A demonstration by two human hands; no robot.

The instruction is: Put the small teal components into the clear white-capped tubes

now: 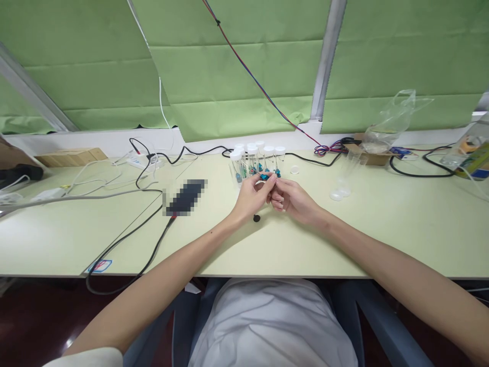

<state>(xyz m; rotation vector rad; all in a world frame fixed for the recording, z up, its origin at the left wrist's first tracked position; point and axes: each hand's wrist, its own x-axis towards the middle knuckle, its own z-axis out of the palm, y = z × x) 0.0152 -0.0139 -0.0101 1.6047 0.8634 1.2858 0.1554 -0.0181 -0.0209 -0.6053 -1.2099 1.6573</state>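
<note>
My left hand [251,198] is closed, with a small teal-blue piece [264,177] at its thumb and fingertips; its kind is too small to make out. Against the left thumb tip, the fingers of my right hand [293,200] are pinched and curled; what they grip is hidden. Just behind both hands stand several clear tubes with white caps [252,148], upright and close together, with small blue pieces inside. A small black round piece [256,218] lies on the table in front of my left hand.
A loose white cap [294,169] lies right of the tubes. Further right are clear empty tubes [346,176] and a cardboard box [376,157] with a plastic bag. To the left, a dark blurred-out device [187,196] has a black cable running over the table edge [244,276].
</note>
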